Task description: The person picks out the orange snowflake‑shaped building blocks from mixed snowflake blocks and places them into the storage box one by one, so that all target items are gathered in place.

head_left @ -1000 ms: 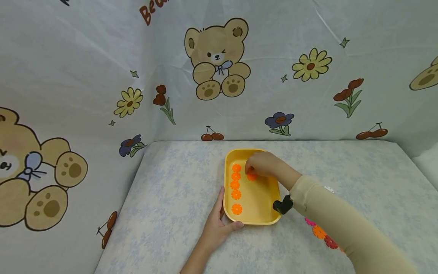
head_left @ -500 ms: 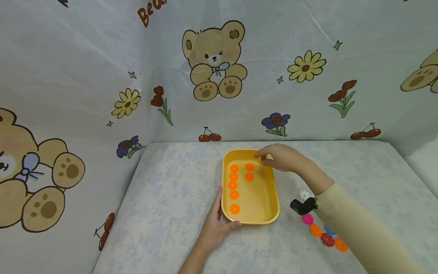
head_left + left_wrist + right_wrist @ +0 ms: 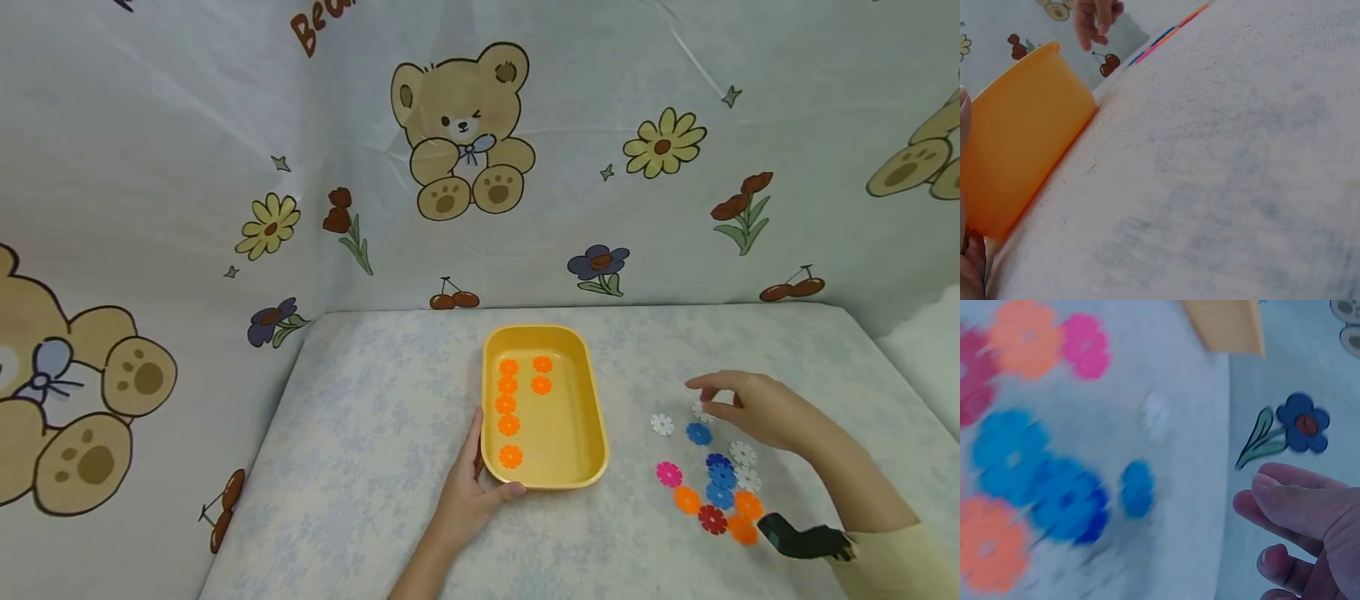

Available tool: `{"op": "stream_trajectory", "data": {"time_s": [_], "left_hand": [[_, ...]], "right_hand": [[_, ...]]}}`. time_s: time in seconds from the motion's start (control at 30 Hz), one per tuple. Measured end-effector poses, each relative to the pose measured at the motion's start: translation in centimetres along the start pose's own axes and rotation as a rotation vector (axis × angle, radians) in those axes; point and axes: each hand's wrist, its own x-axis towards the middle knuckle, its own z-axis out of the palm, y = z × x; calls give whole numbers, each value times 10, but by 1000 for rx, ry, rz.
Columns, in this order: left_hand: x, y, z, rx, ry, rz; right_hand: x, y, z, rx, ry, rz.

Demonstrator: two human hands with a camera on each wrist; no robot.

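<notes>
My left hand (image 3: 465,500) grips the near-left corner of a yellow plastic tray (image 3: 562,450), its thumb at the front rim and its fingers along the left side. Inside the tray lie orange flower-shaped discs (image 3: 511,457), a longer column at the left and two to its right. To the right, my right hand (image 3: 765,412) is over the table above loose discs, with fingers loosely bent and nothing between them. A white disc (image 3: 701,412) shows partly behind its fingertips. Just below lies a blue disc (image 3: 699,433). In the right wrist view the thumb and fingers (image 3: 1297,506) stand apart.
Several loose discs lie right of the tray: a pink disc (image 3: 669,474), a red disc (image 3: 712,519), orange discs (image 3: 742,528), blue ones and white ones, some overlapping. A cloth (image 3: 465,167) printed with bears and flowers rises behind the table (image 3: 375,417).
My right hand has left the tray, uncovering two orange discs in the second column, and moved right over the loose discs. The left hand stays at the tray's corner.
</notes>
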Motion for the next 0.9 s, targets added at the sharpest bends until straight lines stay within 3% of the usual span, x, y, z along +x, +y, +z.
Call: {"op": "stream_trajectory", "data": {"time_s": [0.2, 0.37, 0.57, 0.9], "left_hand": [[1, 1, 0, -1, -6, -9], [1, 1, 1, -2, 7, -27], [1, 2, 0, -6, 10, -30], [0, 0, 0, -25, 7, -21]], "right_hand": [[-36, 43, 23, 30, -33, 107], [-60, 62, 42, 96, -68, 156], [-76, 67, 65, 187, -73, 188], [-78, 60, 84, 166, 94, 97]]}}
